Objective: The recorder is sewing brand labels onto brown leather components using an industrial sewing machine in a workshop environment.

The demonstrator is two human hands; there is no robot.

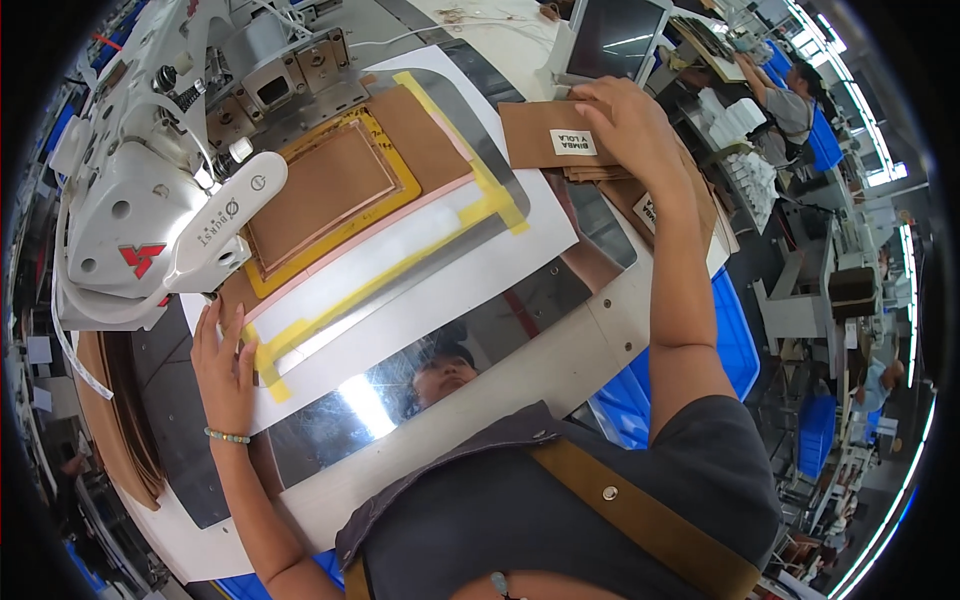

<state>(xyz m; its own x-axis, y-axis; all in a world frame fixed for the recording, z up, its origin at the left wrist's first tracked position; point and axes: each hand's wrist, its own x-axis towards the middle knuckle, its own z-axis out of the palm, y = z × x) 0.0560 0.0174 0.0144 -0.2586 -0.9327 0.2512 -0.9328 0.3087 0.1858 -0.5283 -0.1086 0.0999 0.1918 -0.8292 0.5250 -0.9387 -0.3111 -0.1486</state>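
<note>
My left hand (225,368) lies with fingers stretched and thumb apart at the lower left corner of a brown panel (420,140), beside yellow tape (375,282) on a white sheet (505,245). On that panel sits a yellow-edged frame (400,178) around a brown rectangle (325,190). The machine's white head (150,215) covers part of its left side. At the upper right, my right hand (635,130) grips a flat brown piece (530,135) with a white label (573,142), fingers over its far edge. This piece overlaps a stack of similar pieces (690,190).
A shiny metal plate (330,425) runs along the table's near side. More brown sheets (125,430) are piled at the left. Blue bins (725,335) stand below the right edge. Behind the stack is a screen (612,38). Another person (795,105) sits far right.
</note>
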